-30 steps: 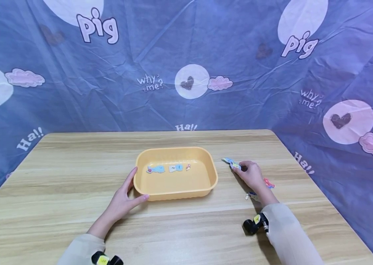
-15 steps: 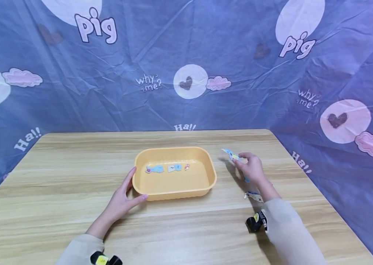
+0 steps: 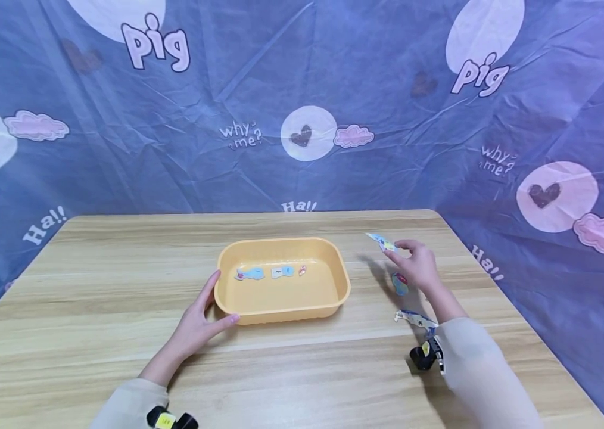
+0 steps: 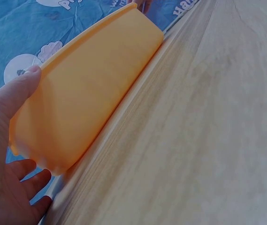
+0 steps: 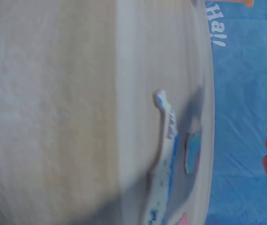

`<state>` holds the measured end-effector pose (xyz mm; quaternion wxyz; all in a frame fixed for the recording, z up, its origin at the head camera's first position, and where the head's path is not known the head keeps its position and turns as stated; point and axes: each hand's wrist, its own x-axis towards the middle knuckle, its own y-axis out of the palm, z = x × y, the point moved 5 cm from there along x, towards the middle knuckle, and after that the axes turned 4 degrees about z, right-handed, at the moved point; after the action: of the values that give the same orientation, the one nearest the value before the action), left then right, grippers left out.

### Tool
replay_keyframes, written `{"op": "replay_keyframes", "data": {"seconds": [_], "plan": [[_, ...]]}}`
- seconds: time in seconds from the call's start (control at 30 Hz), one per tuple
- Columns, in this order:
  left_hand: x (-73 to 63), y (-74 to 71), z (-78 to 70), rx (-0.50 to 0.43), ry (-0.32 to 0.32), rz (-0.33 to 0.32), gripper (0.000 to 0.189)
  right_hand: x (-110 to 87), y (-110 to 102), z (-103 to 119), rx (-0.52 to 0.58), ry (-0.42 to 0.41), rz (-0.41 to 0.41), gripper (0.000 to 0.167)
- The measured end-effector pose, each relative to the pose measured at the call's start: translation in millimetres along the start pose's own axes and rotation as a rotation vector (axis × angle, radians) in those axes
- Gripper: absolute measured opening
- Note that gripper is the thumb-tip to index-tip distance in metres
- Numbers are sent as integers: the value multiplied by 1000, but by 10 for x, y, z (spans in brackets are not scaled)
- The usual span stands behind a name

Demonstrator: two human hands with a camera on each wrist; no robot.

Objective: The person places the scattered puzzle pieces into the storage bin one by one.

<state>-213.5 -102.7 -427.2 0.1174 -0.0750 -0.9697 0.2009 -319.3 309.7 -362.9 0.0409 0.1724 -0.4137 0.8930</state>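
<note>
My left hand holds the yellow plastic tray at its near left corner. In the left wrist view the thumb lies on the rim, while the other fingers are bent beside the tray's end. My right hand pinches a flat blue-and-yellow cut-out piece between thumb and fingers, raised above the table right of the tray. Inside the tray lie a light blue piece, a white-and-blue piece and a small reddish piece.
On the wood-grain table, a blue piece with red lies below my right hand. A long white-and-blue piece lies nearer, beside the wrist camera. A printed blue cloth hangs behind the table.
My right hand has lifted the blue-and-yellow piece off the table and moved slightly away and right. The pieces under that arm show more. My left hand stays at the tray.
</note>
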Motion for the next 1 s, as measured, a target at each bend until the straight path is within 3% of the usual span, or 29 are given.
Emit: {"op": "replay_keyframes", "data": {"seconds": [0.73, 1.0], "plan": [[-3, -3, 13, -12, 4, 0, 90, 41, -132, 145, -7, -38, -38, 39], [-1, 5, 24, -11, 13, 2, 88, 52, -127, 221, -1, -57, -17, 40]]}}
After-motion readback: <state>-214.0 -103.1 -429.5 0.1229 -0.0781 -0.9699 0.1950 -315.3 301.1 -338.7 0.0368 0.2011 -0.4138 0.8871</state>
